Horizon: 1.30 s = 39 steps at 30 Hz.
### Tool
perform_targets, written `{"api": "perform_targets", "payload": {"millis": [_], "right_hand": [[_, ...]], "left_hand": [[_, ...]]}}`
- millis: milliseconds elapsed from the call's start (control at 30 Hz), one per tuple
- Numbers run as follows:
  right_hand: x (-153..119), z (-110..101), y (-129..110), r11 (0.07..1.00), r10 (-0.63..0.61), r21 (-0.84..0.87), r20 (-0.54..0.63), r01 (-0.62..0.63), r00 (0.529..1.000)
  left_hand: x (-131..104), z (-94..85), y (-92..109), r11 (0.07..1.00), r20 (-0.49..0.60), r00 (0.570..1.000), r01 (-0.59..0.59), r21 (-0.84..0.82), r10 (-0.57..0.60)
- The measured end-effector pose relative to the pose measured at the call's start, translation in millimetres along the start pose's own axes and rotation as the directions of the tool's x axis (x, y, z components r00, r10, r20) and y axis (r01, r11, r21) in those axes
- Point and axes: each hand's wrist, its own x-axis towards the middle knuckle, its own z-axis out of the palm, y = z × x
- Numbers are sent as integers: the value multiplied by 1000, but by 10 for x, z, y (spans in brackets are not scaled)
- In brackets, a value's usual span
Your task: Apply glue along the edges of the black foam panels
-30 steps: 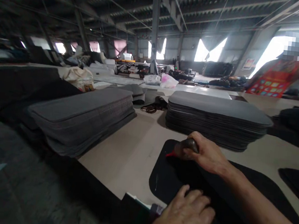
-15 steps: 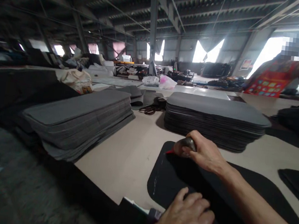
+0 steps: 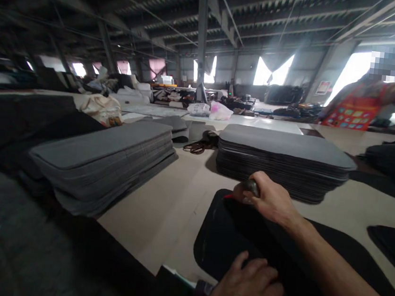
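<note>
A black mat with rounded corners lies on the table in front of me. My right hand is closed around a rounded, dark tool near the mat's far left corner. A small red part shows at the tool's left end, low over the mat; whether it touches I cannot tell. My left hand rests palm down on the mat's near side, fingers loosely apart, with nothing in it. Faint pale marks run along the mat's left end.
Tall stacks of grey mats stand at the left and beyond my right hand. Dark scissors lie between them. Folded black material is at the right. A person in a red apron stands across the table.
My right hand and the tool have shifted slightly to the right along the mat's far left corner. My left hand stays on the mat. The pale marks look fainter.
</note>
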Motion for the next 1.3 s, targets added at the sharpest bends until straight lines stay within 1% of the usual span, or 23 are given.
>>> {"api": "perform_targets", "payload": {"millis": [133, 333, 433, 567, 700, 800, 933, 1033, 1167, 1300], "right_hand": [[110, 58, 48, 999, -25, -38, -25, 24, 999], [172, 64, 50, 999, -34, -10, 13, 34, 999], [190, 50, 42, 994, -75, -79, 0, 74, 997], [212, 52, 52, 987, -77, -144, -26, 72, 997], [199, 26, 70, 984, -79, -159, -20, 75, 997], [152, -63, 110, 985, -40, -170, 2, 40, 999], [8, -276, 254, 985, 20, -173, 27, -15, 999], [-177, -467, 443, 978, 60, -199, 30, -53, 998], [-497, -703, 782, 957, 163, -246, 5, -157, 987], [-847, -906, 1121, 933, 266, -237, -51, -270, 963]], "left_hand": [[1, 30, -21, 1000, 2, 1000, 6, -15, -6], [9, 72, -58, 1000, 11, 1000, 0, -31, 0], [19, 110, -86, 999, 26, 1000, 2, -49, -1], [19, 145, -112, 999, 18, 1000, -6, -34, 7], [7, 121, -104, 1000, 4, 1000, -11, 28, 11], [2, 77, -77, 999, 3, 1000, -8, 38, 8], [-8, 44, -50, 1000, 4, 1000, 15, -19, -15], [-7, 50, -57, 1000, -1, 1000, 19, -11, -19], [13, 80, -104, 995, 22, 1000, -18, 93, 16], [9, 135, -184, 973, -44, 995, -74, 220, 86]]}}
